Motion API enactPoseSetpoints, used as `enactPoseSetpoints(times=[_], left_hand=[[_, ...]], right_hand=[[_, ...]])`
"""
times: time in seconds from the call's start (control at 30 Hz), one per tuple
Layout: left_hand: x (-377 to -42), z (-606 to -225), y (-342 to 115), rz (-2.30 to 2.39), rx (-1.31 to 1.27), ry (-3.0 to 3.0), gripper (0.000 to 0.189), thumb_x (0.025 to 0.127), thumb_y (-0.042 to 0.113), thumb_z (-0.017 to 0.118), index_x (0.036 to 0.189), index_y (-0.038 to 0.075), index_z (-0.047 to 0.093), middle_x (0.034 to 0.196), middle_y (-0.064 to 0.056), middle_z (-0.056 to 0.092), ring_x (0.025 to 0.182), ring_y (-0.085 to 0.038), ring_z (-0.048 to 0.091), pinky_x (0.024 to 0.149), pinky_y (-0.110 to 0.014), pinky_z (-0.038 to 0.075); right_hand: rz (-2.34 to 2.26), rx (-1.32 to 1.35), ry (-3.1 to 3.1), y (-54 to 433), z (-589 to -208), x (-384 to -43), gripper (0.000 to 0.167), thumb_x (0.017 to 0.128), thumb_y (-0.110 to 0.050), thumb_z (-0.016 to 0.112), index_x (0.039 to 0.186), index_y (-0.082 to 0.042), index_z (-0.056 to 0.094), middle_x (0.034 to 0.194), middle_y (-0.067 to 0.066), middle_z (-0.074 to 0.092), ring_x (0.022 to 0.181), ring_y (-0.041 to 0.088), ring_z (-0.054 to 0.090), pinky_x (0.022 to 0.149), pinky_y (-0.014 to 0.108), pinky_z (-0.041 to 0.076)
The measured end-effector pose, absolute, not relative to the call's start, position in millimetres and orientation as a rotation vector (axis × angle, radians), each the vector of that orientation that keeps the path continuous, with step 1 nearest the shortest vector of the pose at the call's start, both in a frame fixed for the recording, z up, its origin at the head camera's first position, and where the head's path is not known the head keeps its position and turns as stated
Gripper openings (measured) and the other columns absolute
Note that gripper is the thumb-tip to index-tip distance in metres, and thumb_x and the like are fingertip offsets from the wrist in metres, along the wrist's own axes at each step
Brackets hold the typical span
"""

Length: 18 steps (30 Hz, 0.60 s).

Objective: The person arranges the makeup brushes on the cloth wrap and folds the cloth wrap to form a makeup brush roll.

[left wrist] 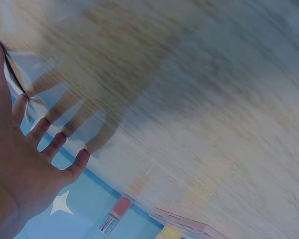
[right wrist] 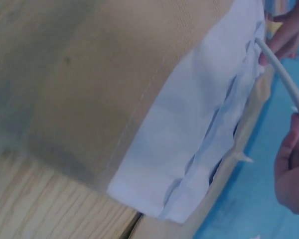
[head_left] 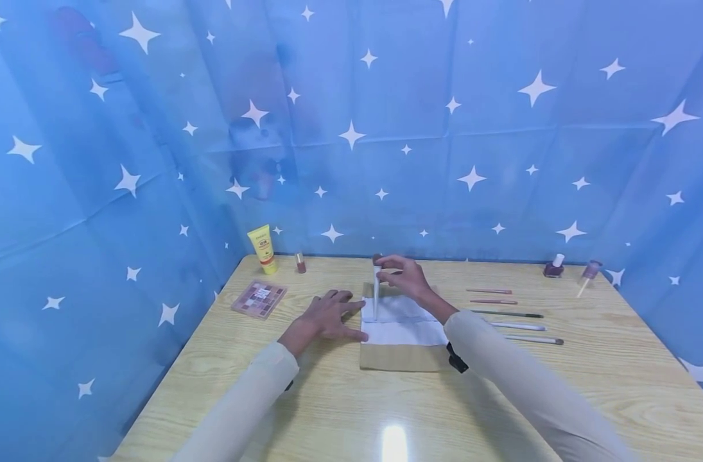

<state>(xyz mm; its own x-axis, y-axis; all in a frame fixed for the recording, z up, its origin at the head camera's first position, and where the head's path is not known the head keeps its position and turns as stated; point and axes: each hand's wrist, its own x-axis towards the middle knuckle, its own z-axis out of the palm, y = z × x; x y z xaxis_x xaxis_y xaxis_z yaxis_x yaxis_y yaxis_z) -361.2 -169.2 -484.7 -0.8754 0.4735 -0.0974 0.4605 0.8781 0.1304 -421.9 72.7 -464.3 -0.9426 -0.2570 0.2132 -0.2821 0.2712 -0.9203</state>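
Note:
My right hand (head_left: 406, 277) pinches a makeup brush (head_left: 376, 296) with a white handle, its brown bristles pointing up. The handle's lower end is at a slot in the white band of a beige cloth brush roll (head_left: 406, 359). In the right wrist view, a row of slots gapes along the white band (right wrist: 159, 144), and the handle (right wrist: 284, 78) slants into the one near the far end. Fingers spread, my left hand (head_left: 330, 316) touches the roll's left edge. The left wrist view shows that hand (left wrist: 32, 172) low over the table.
Several makeup brushes (head_left: 507, 314) lie in a row right of the roll. On the left are an eyeshadow palette (head_left: 259, 299), a yellow tube (head_left: 262, 249) and a small lip-gloss tube (head_left: 300, 262). Dark nail polish (head_left: 554, 267) and a small purple item (head_left: 591, 269) stand back right.

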Motion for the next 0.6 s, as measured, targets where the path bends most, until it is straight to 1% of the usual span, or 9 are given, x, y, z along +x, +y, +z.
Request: enactPoseSetpoints(times=[0.1, 0.2, 0.37, 0.47, 0.6], left_hand=[[-360, -483, -169, 0.162, 0.729, 2.922, 0.090, 0.084, 0.083, 0.060, 0.160, 0.038, 0.041, 0.167, -0.006, 0.034, 0.153, -0.036, 0.028, 0.117, -0.066, 0.031], [-359, -481, -169, 0.166, 0.732, 2.920, 0.090, 0.084, 0.083, 0.060, 0.159, 0.037, 0.042, 0.166, -0.006, 0.035, 0.153, -0.036, 0.028, 0.116, -0.066, 0.031], [-358, -480, -170, 0.175, 0.739, 2.920, 0.091, 0.084, 0.082, 0.061, 0.159, 0.036, 0.043, 0.166, -0.007, 0.036, 0.153, -0.036, 0.029, 0.116, -0.065, 0.032], [-359, -482, -170, 0.173, 0.738, 2.920, 0.091, 0.084, 0.082, 0.061, 0.159, 0.036, 0.042, 0.166, -0.007, 0.036, 0.153, -0.035, 0.029, 0.116, -0.065, 0.033], [-360, -483, -169, 0.156, 0.732, 2.917, 0.091, 0.084, 0.083, 0.060, 0.160, 0.036, 0.042, 0.166, -0.006, 0.035, 0.153, -0.034, 0.029, 0.115, -0.063, 0.034]], right_hand=[[1.807, 0.527, -2.492, 68, -467, -422, 0.032, 0.095, -0.008, 0.077, 0.126, -0.005, 0.071, 0.125, 0.019, 0.072, 0.103, 0.036, 0.074, 0.089, 0.049, 0.061], [1.786, 0.548, -2.502, 66, -470, -422, 0.032, 0.095, -0.007, 0.077, 0.126, -0.006, 0.072, 0.124, 0.018, 0.072, 0.108, 0.035, 0.073, 0.091, 0.046, 0.061], [1.720, 0.606, -2.490, 63, -474, -423, 0.032, 0.094, -0.006, 0.077, 0.126, -0.003, 0.071, 0.126, 0.019, 0.071, 0.111, 0.037, 0.071, 0.092, 0.043, 0.060], [1.698, 0.573, -2.483, 61, -474, -424, 0.031, 0.094, -0.005, 0.076, 0.125, -0.003, 0.072, 0.126, 0.019, 0.071, 0.108, 0.036, 0.072, 0.091, 0.043, 0.061], [1.694, 0.490, -2.494, 60, -472, -427, 0.030, 0.094, -0.008, 0.076, 0.124, -0.007, 0.073, 0.125, 0.016, 0.073, 0.103, 0.032, 0.075, 0.088, 0.040, 0.062]])
